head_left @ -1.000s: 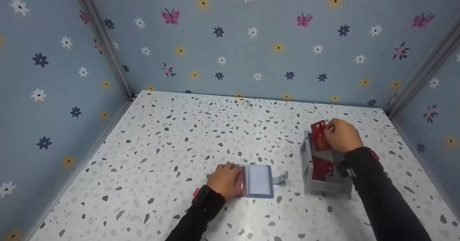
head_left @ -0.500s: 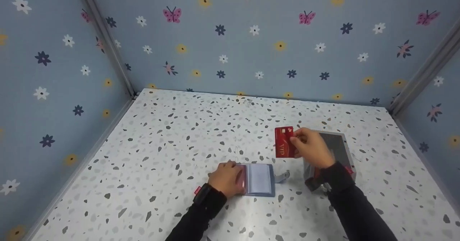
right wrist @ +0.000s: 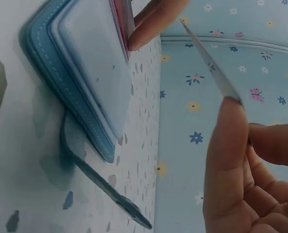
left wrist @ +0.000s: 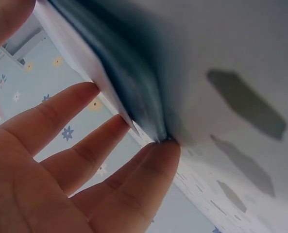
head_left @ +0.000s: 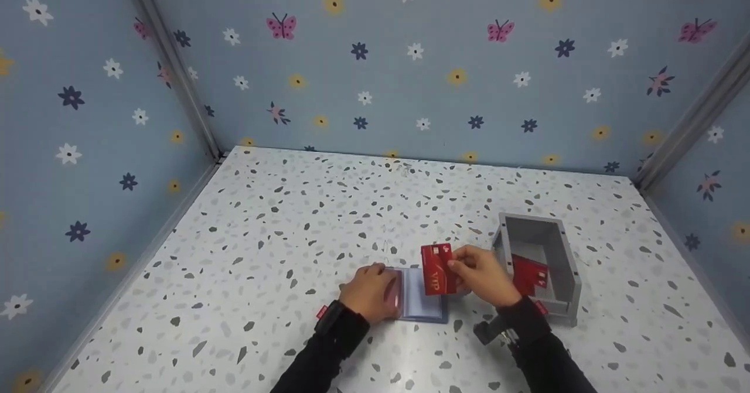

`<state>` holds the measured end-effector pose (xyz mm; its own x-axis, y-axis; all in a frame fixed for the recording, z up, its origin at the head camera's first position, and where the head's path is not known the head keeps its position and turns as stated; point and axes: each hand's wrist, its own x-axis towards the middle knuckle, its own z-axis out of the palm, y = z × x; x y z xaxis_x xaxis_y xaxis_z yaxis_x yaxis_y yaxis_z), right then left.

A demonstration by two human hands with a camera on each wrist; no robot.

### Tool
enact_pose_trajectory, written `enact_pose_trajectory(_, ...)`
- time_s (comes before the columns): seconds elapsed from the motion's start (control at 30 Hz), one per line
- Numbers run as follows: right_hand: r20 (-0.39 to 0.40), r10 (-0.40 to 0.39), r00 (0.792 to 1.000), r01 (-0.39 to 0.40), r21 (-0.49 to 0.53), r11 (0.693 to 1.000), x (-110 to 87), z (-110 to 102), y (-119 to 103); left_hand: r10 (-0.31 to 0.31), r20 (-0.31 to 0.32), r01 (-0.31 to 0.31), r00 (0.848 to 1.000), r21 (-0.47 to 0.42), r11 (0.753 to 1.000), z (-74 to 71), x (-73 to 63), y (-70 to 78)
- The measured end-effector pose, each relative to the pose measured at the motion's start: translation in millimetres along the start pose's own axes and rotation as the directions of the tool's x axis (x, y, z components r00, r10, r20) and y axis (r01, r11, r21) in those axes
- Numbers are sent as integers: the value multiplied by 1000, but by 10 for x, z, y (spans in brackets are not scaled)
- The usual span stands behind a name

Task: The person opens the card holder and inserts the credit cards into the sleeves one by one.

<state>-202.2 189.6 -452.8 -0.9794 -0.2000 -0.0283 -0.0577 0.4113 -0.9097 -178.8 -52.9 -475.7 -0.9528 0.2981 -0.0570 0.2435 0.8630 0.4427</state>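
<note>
While I keep the left hand [head_left: 367,293] gripping the holder [head_left: 422,306] at its nine o'clock side, I have the right hand [head_left: 485,277] pinching a red VIP card [head_left: 435,273] between thumb and fingers. The card is raised above the holder's right page, apart from it in the right wrist view. I see the holder spread on the bench [head_left: 281,217], a strap [right wrist: 105,179] jutting from its three o'clock edge. Farther toward three o'clock stands a grey box [head_left: 569,264] containing red card stock [head_left: 529,273].
</note>
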Motion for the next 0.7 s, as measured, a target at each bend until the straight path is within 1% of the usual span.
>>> enact_pose_trajectory(0.17, 25, 28, 999, -29, 25, 999, -22, 35, 92, -9, 16, 9, 1000, -19, 1000, -4, -5, 17)
enact_pose_trajectory(0.27, 40, 26, 999, -28, 32, 999, -21, 41, 134, -17, 18, 18, 1000, -35, 999, -7, -4, 23)
enact_pose_trajectory(0.4, 54, 30, 998, -32, 31, 999, -19, 56, 168, -11, 17, 12, 1000, -49, 999, -18, -3, 26)
enact_pose_trajectory(0.47, 58, 35, 998, -37, 29, 999, -19, 68, 173, 7, 5, -6, 1000, -89, 996, -34, 4, 31)
enact_pose_trajectory(0.5, 61, 36, 998, -38, 28, 999, -20, 76, 174, 19, -5, -20, 1000, -132, 991, -41, 11, 33)
enact_pose_trajectory(0.53, 63, 33, 997, -35, 28, 999, -19, 83, 174, 29, -16, -31, 999, -186, 982, -50, 16, 37)
enact_pose_trajectory(0.57, 69, 31, 997, -33, 32, 999, -20, 91, 171, 36, -26, -42, 999, -248, 968, -60, 24, 41)
enact_pose_trajectory(0.6, 75, 28, 997, -31, 37, 999, -22, 99, 165, 48, -35, -57, 998, -320, 946, -64, 35, 43)
enact_pose_trajectory(0.63, 82, 26, 996, -30, 43, 999, -25, 107, 157, 59, -44, -71, 997, -390, 918, -66, 44, 48)
enact_pose_trajectory(0.7, 96, 19, 995, -24, 58, 998, -31, 124, 137, 70, -52, -87, 996, -513, 854, -63, 60, 55)
